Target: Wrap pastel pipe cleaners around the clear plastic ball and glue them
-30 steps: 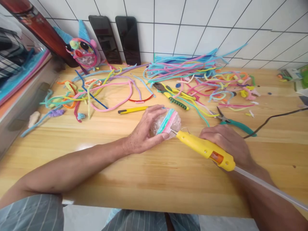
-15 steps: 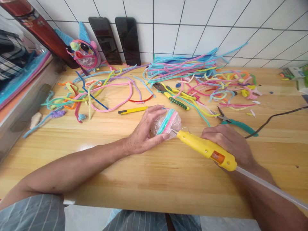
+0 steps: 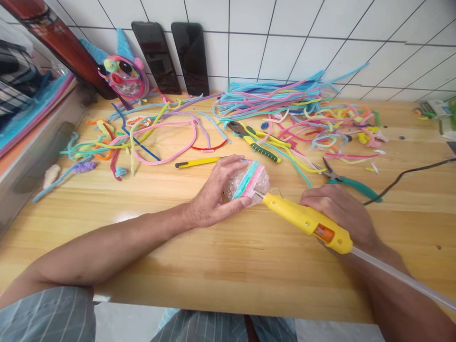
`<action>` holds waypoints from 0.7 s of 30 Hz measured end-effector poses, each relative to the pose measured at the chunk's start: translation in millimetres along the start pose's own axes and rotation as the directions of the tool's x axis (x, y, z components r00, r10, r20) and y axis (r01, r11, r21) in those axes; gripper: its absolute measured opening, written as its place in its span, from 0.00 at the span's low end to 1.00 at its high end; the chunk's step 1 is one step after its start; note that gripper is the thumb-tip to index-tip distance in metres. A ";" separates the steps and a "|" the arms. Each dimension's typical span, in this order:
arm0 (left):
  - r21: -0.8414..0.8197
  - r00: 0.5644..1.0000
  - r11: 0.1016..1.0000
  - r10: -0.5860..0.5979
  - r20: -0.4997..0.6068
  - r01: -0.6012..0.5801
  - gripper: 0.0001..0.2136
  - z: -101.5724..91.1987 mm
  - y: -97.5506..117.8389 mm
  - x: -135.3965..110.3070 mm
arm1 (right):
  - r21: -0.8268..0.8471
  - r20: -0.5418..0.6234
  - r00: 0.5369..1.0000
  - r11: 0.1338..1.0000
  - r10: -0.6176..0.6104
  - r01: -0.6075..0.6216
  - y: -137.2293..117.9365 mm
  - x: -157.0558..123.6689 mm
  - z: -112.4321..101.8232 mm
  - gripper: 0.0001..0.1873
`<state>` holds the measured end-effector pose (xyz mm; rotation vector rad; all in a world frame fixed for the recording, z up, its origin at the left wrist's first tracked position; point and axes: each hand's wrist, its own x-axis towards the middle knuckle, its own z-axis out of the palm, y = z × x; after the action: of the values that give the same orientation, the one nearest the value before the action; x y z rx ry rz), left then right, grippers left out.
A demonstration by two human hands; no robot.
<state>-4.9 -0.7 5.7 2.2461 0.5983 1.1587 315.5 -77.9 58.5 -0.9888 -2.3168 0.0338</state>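
Note:
My left hand (image 3: 223,192) is closed around a clear, round plastic ball (image 3: 262,183), thumb near me and fingers on the far side. Strips of pipe cleaner (image 3: 248,180), teal, white and pink, run side by side across the ball. In my right hand (image 3: 338,209) is a yellow hot glue gun (image 3: 306,221), with a long translucent glue stick (image 3: 399,276) coming out of its back end. The gun's metal nozzle touches or nearly touches the ball beside the pink strip. My right fingers are partly hidden behind the gun.
Behind my hands lie a yellow utility knife (image 3: 197,163), green-yellow pliers (image 3: 254,142) and teal-handled pliers (image 3: 352,185). Loose pipe cleaners (image 3: 278,99) spread along the back. Two phones (image 3: 190,59) and a decorated ball figure (image 3: 126,78) stand by the tiled wall. A black cord (image 3: 409,173) runs right.
Almost nothing differs. The view has shifted very slightly; both hands, the ball and the glue gun keep the same positions relative to each other.

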 end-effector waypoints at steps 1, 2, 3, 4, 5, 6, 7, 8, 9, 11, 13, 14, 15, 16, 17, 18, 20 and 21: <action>-0.001 1.000 1.000 0.003 0.000 -0.003 0.35 -0.1 0.1 0.1 | -0.005 -0.002 1.000 1.000 -0.004 0.004 -0.1 -0.1 0.2 0.11; -0.002 1.000 1.000 0.007 0.001 -0.007 0.35 -0.1 0.2 0.1 | -0.012 -0.004 1.000 1.000 -0.009 0.009 -0.1 -0.1 0.3 0.11; -0.002 1.000 1.000 0.010 0.001 -0.010 0.35 -0.2 0.1 0.1 | -0.019 -0.004 1.000 1.000 -0.011 0.011 -0.1 0.1 0.5 0.12; 0.000 1.000 1.000 0.012 0.003 -0.012 0.35 -0.2 0.0 0.1 | -0.024 -0.004 1.000 1.000 -0.012 0.012 0.0 0.4 0.5 0.12; 0.002 1.000 1.000 0.011 0.004 -0.011 0.35 -0.3 -0.1 0.1 | -0.026 -0.011 1.000 1.000 -0.015 0.015 0.1 0.7 0.4 0.12; 0.005 1.000 1.000 0.006 0.005 -0.006 0.35 -0.4 -0.3 0.1 | -0.026 -0.016 1.000 1.000 -0.012 0.012 0.2 1.1 0.2 0.12; 0.008 1.000 1.000 0.001 0.006 -0.001 0.35 -0.4 -0.4 0.2 | -0.025 -0.015 1.000 1.000 -0.007 0.007 0.3 1.5 0.0 0.11; 0.009 1.000 1.000 -0.002 0.007 0.002 0.35 -0.5 -0.5 0.3 | -0.024 -0.012 1.000 1.000 -0.004 0.004 0.2 1.8 -0.2 0.11; 0.009 1.000 1.000 -0.001 0.007 0.001 0.35 -0.5 -0.6 0.4 | -0.021 -0.009 1.000 1.000 -0.003 0.003 0.0 2.1 -0.4 0.11; 0.006 1.000 1.000 0.005 0.006 -0.006 0.35 -0.7 -0.5 0.6 | -0.011 -0.003 1.000 1.000 -0.006 0.006 -0.5 2.5 -0.6 0.10; 0.005 1.000 1.000 0.008 0.009 -0.008 0.35 -0.9 -0.4 0.7 | 0.004 -0.014 1.000 1.000 -0.012 0.012 -1.0 2.6 -0.4 0.10; 0.006 1.000 1.000 0.004 0.011 -0.004 0.35 -0.9 -0.4 0.7 | 0.010 -0.020 1.000 1.000 -0.009 0.010 -1.1 2.6 -0.2 0.10; 0.007 1.000 1.000 -0.001 0.013 0.001 0.35 -1.0 -0.3 0.7 | 0.011 -0.023 1.000 1.000 -0.004 0.005 -1.1 2.7 0.0 0.10; 0.007 1.000 1.000 -0.003 0.014 0.003 0.35 -0.9 -0.4 0.6 | 0.010 -0.024 1.000 1.000 0.000 0.001 -1.0 2.7 0.2 0.10; 0.007 1.000 1.000 -0.002 0.013 0.002 0.35 -0.8 -0.4 0.5 | 0.008 -0.021 1.000 1.000 0.000 0.001 -0.9 2.8 0.3 0.10; 0.006 1.000 1.000 0.001 0.010 -0.001 0.35 -0.7 -0.5 0.4 | 0.003 -0.019 1.000 1.000 -0.004 0.004 -0.8 2.8 0.3 0.09; 0.002 1.000 1.000 0.005 0.004 -0.005 0.35 -0.5 -0.7 0.2 | -0.003 -0.014 1.000 1.000 -0.014 0.014 -0.8 3.0 0.0 0.10; -0.001 1.000 1.000 0.005 0.002 -0.005 0.35 -0.4 -0.8 0.0 | -0.006 -0.008 1.000 1.000 -0.016 0.016 -0.8 3.2 -0.3 0.10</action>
<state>-5.3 0.1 5.3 2.2489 0.5919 1.1585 313.4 -76.5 60.6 -0.9716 -2.3181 0.0170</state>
